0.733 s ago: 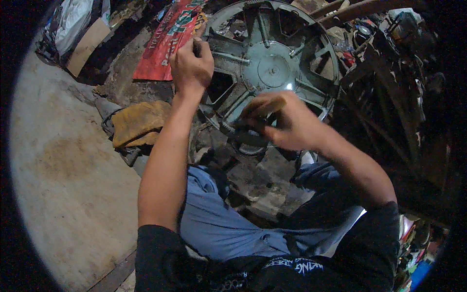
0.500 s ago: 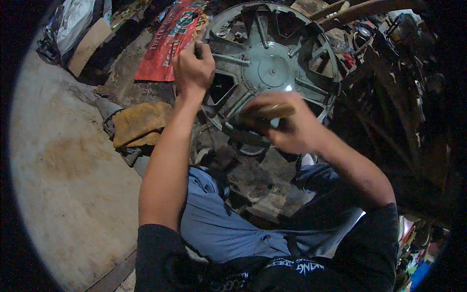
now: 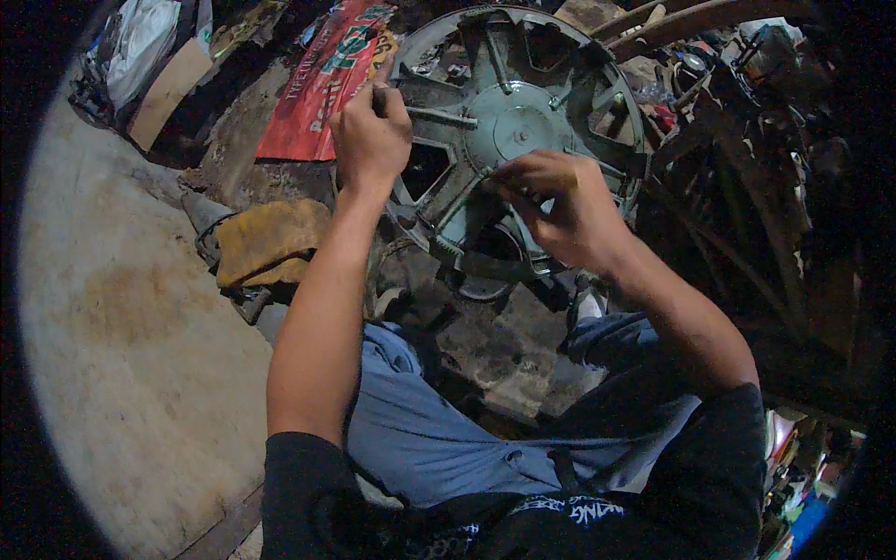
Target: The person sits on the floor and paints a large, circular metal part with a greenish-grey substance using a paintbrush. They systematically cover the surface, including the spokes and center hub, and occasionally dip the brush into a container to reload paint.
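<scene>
A round greyish spoked plastic wheel cover point(image 3: 504, 121) lies tilted in front of me, its dusty spokes around a pale centre disc. My left hand point(image 3: 372, 140) is curled at its left rim, fingers wrapped there. My right hand point(image 3: 560, 201) is bent over a lower spoke, just below the centre, with fingertips drawn together; whatever sits in them is hidden by the fingers and shadow.
Left of the cover are a red printed sheet point(image 3: 289, 121), a folded yellow-brown cloth point(image 3: 264, 241) and a pale board point(image 3: 140, 327). Bags and cardboard point(image 3: 168, 93) sit top left; dark clutter and curved bars point(image 3: 672, 28) fill the right. My legs are below.
My right hand, blurred earlier with a brownish object showing in it, is now slightly higher and sharper, turned so that the object is hidden. My left hand has stayed at the rim.
</scene>
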Motion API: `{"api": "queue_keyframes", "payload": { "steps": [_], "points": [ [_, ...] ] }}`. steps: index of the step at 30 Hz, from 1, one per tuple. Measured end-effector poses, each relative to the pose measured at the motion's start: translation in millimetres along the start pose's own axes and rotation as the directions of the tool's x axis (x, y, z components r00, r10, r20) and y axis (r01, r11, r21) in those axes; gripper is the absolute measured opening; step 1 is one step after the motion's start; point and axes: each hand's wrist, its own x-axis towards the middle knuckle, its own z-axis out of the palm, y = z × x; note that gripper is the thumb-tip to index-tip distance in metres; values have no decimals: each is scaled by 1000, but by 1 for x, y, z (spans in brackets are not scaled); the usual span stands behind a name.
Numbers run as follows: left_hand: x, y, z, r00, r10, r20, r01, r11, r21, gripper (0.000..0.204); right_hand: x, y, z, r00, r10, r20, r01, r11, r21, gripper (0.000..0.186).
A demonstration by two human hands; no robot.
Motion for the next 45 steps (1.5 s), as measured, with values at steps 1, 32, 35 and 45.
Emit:
{"api": "queue_keyframes", "payload": {
  "steps": [1, 32, 35, 45],
  "points": [
    [2, -1, 2, 999, 28, -17, -28, 1000, 3, 41, -6, -5, 2, 998, -57, -10, 57, 998, 37, 47],
    [-1, -5, 7, 977, -212, 35, 205, 968, 147, 42, -9, -4, 7, 998, -10, -57, 9, 1000, -16, 39],
    [1, -11, 9, 993, -111, -28, 113, 991, 74, 35, -19, -23, 13, 996, -87, -31, 88, 996, 28, 39],
    [-4, -17, 16, 992, -88, -87, 89, 996, 4, 38, -21, -32, 11, 993, -15, 120, 10, 999, 42, 69]
  ]
}}
